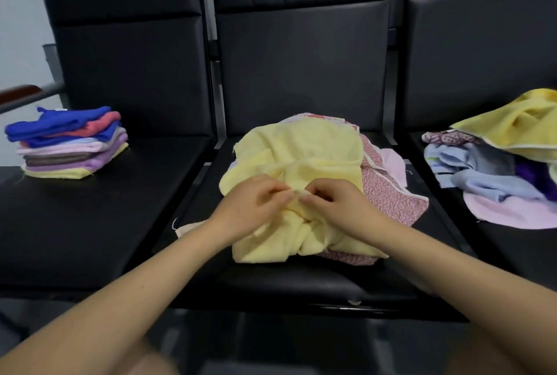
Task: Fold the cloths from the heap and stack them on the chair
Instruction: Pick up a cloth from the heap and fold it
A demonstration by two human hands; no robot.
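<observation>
Pinching the pale yellow cloth point(297, 160) with left hand point(252, 200) and right hand point(337, 204), fingertips close together, middle chair point(271, 278), folded stack point(70, 144) on left chair point(99, 218).

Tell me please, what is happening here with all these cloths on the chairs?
A person is folding laundry on a row of black chairs. Both hands, the left hand and the right hand, pinch an edge of a pale yellow cloth lying crumpled on the middle chair, over a pink patterned cloth. A neat stack of folded cloths sits on the left chair. A loose heap waits on the right chair.
</observation>
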